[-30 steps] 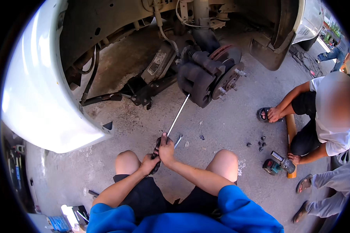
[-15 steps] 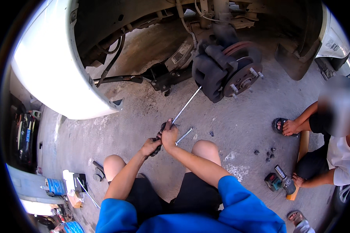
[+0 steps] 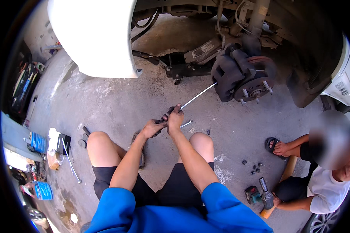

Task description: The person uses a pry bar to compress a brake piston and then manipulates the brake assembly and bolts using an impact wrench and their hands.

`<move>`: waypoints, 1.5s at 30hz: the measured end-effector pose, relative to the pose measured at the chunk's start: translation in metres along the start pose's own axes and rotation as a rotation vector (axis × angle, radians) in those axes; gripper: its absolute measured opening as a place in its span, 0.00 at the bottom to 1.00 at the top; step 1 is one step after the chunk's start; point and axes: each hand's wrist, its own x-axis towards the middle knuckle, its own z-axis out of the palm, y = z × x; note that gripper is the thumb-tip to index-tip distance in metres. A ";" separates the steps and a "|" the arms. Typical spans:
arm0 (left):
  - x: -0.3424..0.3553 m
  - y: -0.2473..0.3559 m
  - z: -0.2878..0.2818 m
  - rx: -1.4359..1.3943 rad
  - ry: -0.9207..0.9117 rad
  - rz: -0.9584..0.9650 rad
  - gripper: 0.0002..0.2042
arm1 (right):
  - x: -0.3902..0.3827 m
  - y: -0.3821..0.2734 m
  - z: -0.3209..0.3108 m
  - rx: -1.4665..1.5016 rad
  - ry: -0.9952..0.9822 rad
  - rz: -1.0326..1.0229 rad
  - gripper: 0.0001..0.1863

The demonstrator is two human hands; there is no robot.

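A rectangular pale label (image 3: 202, 49) with dark print sticks on a metal part under the car, far centre. On the floor at the left edge lie two blue-and-white packages (image 3: 37, 142), one near a white box (image 3: 53, 140), the other (image 3: 42, 190) nearer. A white label (image 3: 341, 88) sits on the car body, far right.

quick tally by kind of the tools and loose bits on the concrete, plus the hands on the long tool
Long-shaft tool in left hand and right hand: 1
Small wrench on the floor: 1
Impact driver: 1
Dark lug nuts: about 5
Total: about 8
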 end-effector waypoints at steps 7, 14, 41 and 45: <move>-0.020 0.019 0.011 -0.011 0.050 -0.031 0.28 | -0.001 -0.006 -0.010 -0.006 -0.063 0.062 0.24; -0.029 0.009 0.011 0.077 0.148 0.003 0.29 | -0.017 -0.007 -0.005 0.000 -0.088 0.072 0.25; -0.045 0.023 0.023 0.064 0.218 -0.061 0.28 | -0.027 -0.017 -0.012 0.009 -0.155 0.141 0.23; -0.044 0.021 0.023 0.061 0.226 -0.046 0.28 | -0.024 -0.016 -0.012 -0.006 -0.120 0.142 0.23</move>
